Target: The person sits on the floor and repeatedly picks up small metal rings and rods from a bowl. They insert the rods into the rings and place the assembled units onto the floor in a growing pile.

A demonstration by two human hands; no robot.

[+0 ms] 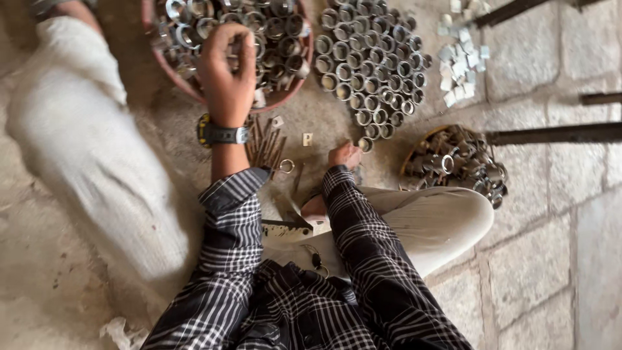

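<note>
My left hand [227,68], with a watch [223,134] on its wrist, reaches into a reddish round bowl [188,87] full of short metal rings. Its fingers and thumb curl together over the rings; whether they grip one is unclear. My right hand [343,155] is low on the floor, its fingers closed on a metal ring [365,144] at the near tip of a dense patch of upright rings [369,65]. Both sleeves are black-and-white check.
A second dish of jumbled metal parts [453,162] sits right of the patch. Small white pieces [460,65] lie at the back right, dark metal bars [551,134] cross the stone floor, thin brown sticks [265,142] lie by my left wrist, and a metal tool [285,227] rests between my knees.
</note>
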